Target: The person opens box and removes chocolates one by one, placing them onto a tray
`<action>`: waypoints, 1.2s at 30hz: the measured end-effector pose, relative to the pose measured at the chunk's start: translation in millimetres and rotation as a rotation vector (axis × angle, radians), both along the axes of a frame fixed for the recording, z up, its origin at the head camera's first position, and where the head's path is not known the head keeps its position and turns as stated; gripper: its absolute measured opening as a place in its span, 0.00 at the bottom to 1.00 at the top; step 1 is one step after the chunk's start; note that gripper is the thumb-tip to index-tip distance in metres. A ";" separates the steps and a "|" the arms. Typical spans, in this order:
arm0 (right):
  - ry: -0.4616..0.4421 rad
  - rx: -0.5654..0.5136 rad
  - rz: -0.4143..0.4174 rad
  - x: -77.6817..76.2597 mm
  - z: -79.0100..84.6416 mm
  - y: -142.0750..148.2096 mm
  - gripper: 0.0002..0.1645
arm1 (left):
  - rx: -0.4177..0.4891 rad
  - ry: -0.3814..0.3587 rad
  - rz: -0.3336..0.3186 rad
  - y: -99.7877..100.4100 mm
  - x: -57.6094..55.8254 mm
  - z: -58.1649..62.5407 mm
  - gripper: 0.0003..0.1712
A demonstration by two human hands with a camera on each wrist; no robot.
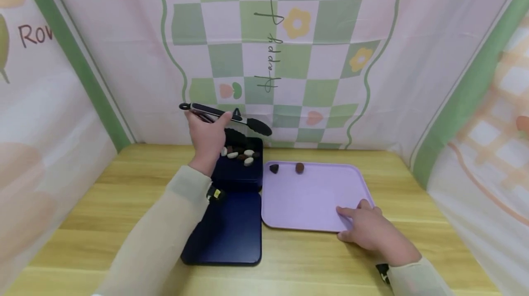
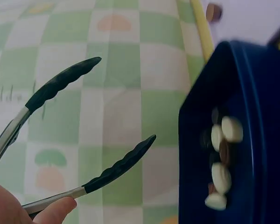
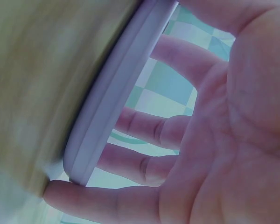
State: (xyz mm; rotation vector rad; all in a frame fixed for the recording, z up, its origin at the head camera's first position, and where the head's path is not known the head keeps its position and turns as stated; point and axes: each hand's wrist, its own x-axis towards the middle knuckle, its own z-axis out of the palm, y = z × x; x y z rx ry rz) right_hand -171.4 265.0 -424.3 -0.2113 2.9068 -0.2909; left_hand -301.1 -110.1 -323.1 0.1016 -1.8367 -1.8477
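My left hand (image 1: 208,137) grips a pair of kitchen tongs (image 1: 219,112) by the metal arms, above the back of a dark blue box (image 1: 237,174). In the left wrist view the black scalloped tips (image 2: 121,163) of the tongs stand apart with nothing between them. Small oval pieces (image 2: 221,177), white, brown and dark, lie in the box. At the near right corner of a lilac tray (image 1: 310,199), my right hand (image 1: 368,227) rests with fairly straight fingers on the rim. A black piece (image 1: 274,168) and a brown piece (image 1: 299,167) lie near the tray's far edge.
A flat dark blue panel (image 1: 233,236) lies in front of the box, left of the tray. All stand on a wood-grain table (image 1: 297,259). Close behind the table hangs a printed cloth (image 1: 297,57), with more cloth on both sides.
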 end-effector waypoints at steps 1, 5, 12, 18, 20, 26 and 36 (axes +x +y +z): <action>-0.001 -0.001 -0.001 0.1 0.1 0.0 0.45 | -0.003 -0.011 0.012 -5.0 -1.7 -0.7 0.62; -0.006 -0.004 -0.001 0.3 0.5 0.6 0.46 | -0.019 -0.080 0.084 -22.2 -8.6 -6.5 0.62; 0.002 0.008 0.001 0.4 0.9 2.3 0.46 | 0.026 -0.181 0.185 -40.1 -17.8 -21.7 0.54; 0.000 0.002 0.006 -0.2 1.7 1.2 0.45 | 0.077 -0.246 0.176 -46.6 -18.4 -32.1 0.54; 0.005 0.000 0.010 -0.3 1.6 0.5 0.45 | 0.080 -0.259 0.165 -48.1 -18.5 -35.0 0.55; 0.016 -0.003 0.015 0.7 1.5 0.1 0.45 | 0.045 -0.202 0.175 -46.5 -21.5 -41.1 0.50; 0.021 0.002 0.019 2.1 0.1 0.4 0.45 | -0.156 -0.174 0.236 -34.7 -23.7 -48.5 0.44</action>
